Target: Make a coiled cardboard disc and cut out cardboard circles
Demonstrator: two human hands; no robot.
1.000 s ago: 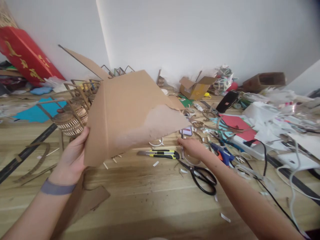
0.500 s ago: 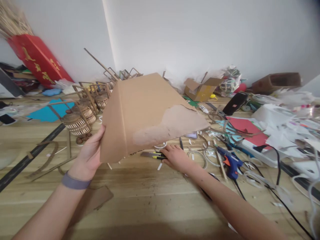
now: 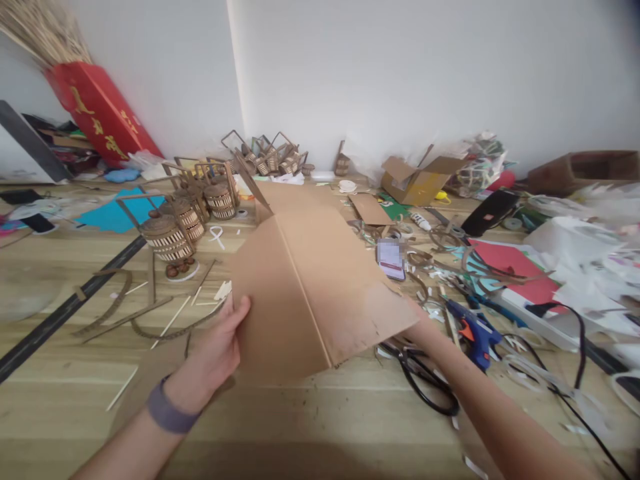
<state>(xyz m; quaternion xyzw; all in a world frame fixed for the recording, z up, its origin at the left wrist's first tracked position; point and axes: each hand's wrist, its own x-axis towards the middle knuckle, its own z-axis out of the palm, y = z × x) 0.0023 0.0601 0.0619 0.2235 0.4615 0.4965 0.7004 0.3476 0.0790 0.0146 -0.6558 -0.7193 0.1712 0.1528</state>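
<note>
My left hand (image 3: 225,343) grips the left edge of a creased piece of cardboard (image 3: 300,287), thumb on its near face. The cardboard is held up above the wooden table, with a torn, paler patch at its lower right corner. Behind that corner my right hand is hidden; only the wrist (image 3: 419,327) and forearm show, so its fingers cannot be seen. Close to the right wrist lie black-handled scissors (image 3: 425,380). A phone (image 3: 391,259) with a lit screen lies just past the cardboard's right edge.
Small lidded bamboo baskets (image 3: 167,237) stand at the left. On the right are a blue glue gun (image 3: 475,330), its cord, red paper (image 3: 515,270) and scattered strips. An open cardboard box (image 3: 420,180) stands at the back. Thin sticks (image 3: 170,323) lie left of the cardboard.
The cardboard has come lower and tilted, its crease now slanting. My right hand, earlier visible on a yellow-and-black utility knife, is now behind the cardboard. The utility knife is out of sight.
</note>
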